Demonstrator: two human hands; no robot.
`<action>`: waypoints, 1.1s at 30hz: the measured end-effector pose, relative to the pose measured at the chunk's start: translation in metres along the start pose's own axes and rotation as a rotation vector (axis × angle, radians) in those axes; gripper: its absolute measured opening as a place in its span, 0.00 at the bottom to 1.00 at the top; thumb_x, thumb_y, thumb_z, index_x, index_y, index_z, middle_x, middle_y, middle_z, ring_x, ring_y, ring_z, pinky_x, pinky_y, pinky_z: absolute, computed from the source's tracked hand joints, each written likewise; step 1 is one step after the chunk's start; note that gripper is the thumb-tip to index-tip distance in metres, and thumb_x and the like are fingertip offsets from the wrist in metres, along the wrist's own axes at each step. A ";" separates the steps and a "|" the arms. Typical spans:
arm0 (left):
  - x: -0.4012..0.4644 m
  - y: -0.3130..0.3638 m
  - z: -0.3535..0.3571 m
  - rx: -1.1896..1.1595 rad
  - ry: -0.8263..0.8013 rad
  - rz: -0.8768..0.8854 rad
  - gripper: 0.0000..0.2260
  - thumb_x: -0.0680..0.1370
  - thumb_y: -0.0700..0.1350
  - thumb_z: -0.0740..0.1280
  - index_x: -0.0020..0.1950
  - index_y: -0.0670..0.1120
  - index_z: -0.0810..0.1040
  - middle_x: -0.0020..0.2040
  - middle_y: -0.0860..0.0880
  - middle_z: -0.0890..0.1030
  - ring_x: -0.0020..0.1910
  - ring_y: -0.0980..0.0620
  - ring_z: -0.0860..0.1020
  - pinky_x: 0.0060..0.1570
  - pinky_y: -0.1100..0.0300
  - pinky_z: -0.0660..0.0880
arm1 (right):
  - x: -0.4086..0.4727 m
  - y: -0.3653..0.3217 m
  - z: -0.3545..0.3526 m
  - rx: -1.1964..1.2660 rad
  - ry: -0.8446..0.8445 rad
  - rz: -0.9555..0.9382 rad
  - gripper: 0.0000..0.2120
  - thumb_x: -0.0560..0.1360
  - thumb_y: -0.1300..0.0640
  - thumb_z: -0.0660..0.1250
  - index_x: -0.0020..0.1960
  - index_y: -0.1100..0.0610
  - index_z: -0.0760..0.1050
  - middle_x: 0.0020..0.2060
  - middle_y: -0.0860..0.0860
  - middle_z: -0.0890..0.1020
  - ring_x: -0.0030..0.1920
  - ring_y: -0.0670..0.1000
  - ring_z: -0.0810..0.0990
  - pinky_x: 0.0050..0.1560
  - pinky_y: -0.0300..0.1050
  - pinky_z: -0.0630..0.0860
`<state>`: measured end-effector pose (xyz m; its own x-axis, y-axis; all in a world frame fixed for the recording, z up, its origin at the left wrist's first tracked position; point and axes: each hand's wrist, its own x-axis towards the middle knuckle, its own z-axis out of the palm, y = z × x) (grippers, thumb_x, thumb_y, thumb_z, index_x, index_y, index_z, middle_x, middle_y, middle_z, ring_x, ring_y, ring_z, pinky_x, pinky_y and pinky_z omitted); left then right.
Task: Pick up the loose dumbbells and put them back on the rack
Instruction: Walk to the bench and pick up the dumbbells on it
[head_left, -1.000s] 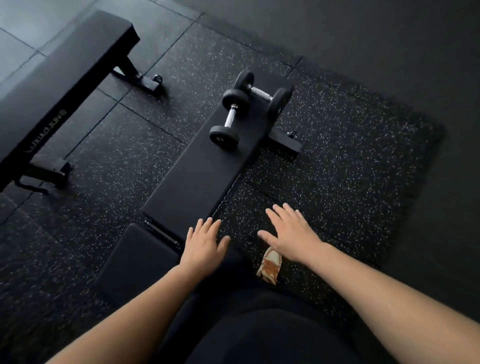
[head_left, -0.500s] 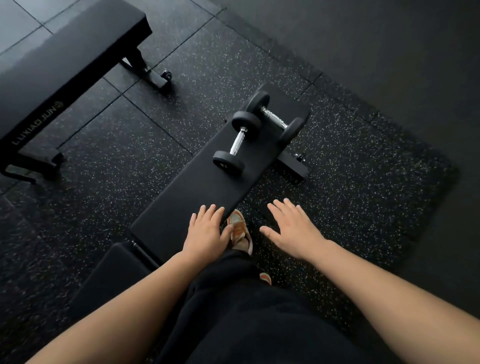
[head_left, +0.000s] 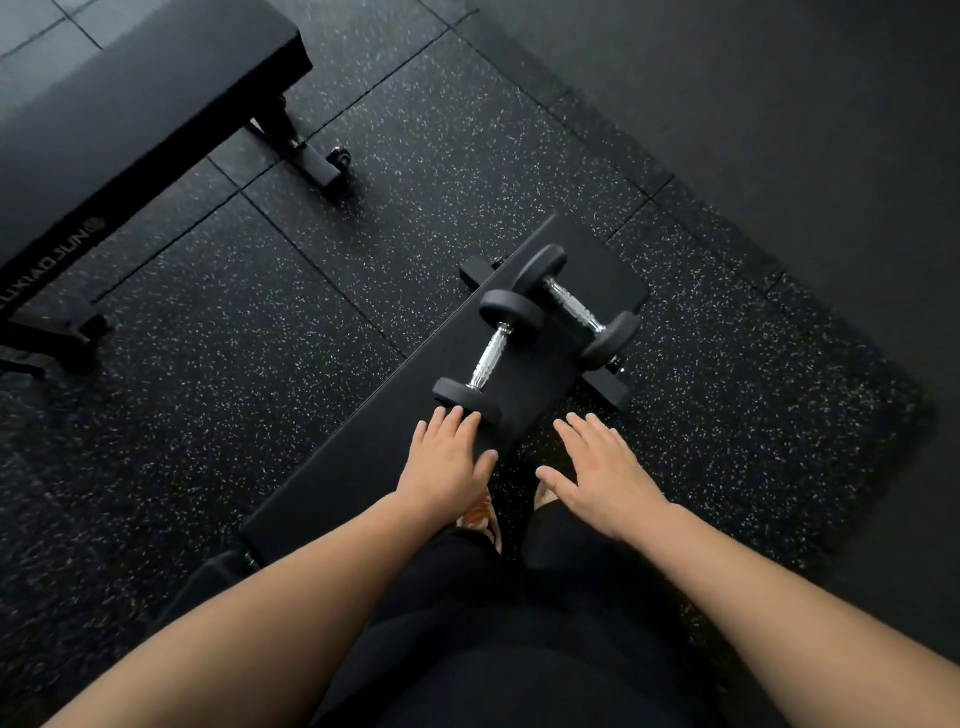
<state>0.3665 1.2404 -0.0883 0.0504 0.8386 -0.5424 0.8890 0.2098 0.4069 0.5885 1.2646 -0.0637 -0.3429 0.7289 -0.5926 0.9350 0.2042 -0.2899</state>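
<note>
Two black dumbbells with chrome handles lie on the far end of a flat black bench (head_left: 363, 467). The near dumbbell (head_left: 491, 358) runs lengthwise along the pad. The far dumbbell (head_left: 576, 309) lies crosswise behind it, its head against the near one's. My left hand (head_left: 447, 462) hovers palm down, fingers apart, its fingertips right at the near dumbbell's closest head. My right hand (head_left: 597, 473) is spread open to the right of the bench, above the floor. Both hands hold nothing. No rack is in view.
A second black bench (head_left: 130, 119) stands at the upper left, with a wheeled foot (head_left: 324, 166) pointing into the space between. Speckled rubber floor tiles (head_left: 249, 332) surround both benches. My legs in dark trousers and an orange shoe (head_left: 480, 519) are below my hands.
I have moved closer along the bench. Both open hands have advanced toward the dumbbells, and the left fingertips now reach the near dumbbell's head.
</note>
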 end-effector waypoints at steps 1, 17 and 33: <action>0.009 0.001 -0.001 -0.007 0.005 -0.006 0.29 0.81 0.58 0.57 0.79 0.47 0.58 0.80 0.45 0.58 0.80 0.44 0.50 0.77 0.46 0.46 | 0.010 0.003 -0.004 0.001 0.004 0.000 0.36 0.80 0.35 0.52 0.81 0.53 0.49 0.80 0.51 0.51 0.80 0.52 0.44 0.79 0.52 0.44; 0.163 0.033 0.016 -0.129 0.083 -0.184 0.28 0.80 0.55 0.62 0.76 0.42 0.63 0.71 0.41 0.69 0.69 0.43 0.66 0.69 0.47 0.63 | 0.187 0.090 -0.064 -0.048 -0.081 -0.055 0.38 0.80 0.39 0.58 0.80 0.59 0.49 0.80 0.57 0.52 0.79 0.56 0.48 0.78 0.52 0.47; 0.264 0.041 0.065 -0.370 0.039 -0.521 0.34 0.81 0.57 0.61 0.80 0.42 0.54 0.76 0.42 0.64 0.75 0.43 0.62 0.75 0.48 0.59 | 0.321 0.157 -0.067 0.032 -0.296 -0.055 0.42 0.73 0.32 0.61 0.76 0.58 0.56 0.73 0.55 0.67 0.74 0.56 0.63 0.72 0.56 0.65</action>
<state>0.4461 1.4373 -0.2626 -0.3688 0.5963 -0.7130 0.5765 0.7485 0.3277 0.6309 1.5745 -0.2486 -0.4090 0.4942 -0.7671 0.9125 0.2143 -0.3484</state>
